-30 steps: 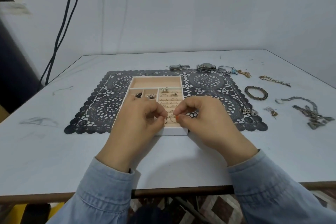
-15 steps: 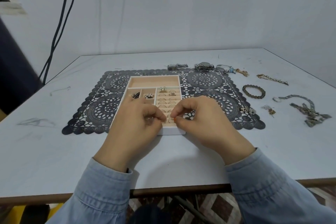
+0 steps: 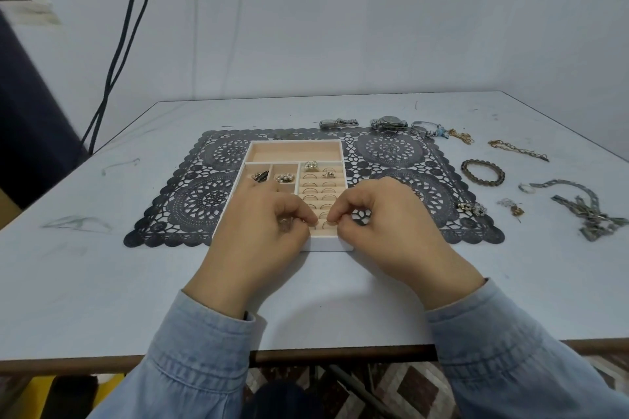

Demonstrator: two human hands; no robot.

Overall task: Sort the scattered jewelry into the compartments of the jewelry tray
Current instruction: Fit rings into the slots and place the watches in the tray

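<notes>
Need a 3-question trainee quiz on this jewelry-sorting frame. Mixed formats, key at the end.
1. True or false: both watches lie on the table, outside the jewelry tray.
2. Multiple choice: the beaded bracelet lies A) in the tray's long far compartment, B) on the table, right of the lace mat, C) round a wrist.
3. Fill in: the fingertips of the left hand and the right hand come together over the near end of the tray's ____ slots.

Key: 1 true; 2 B; 3 ring.
</notes>
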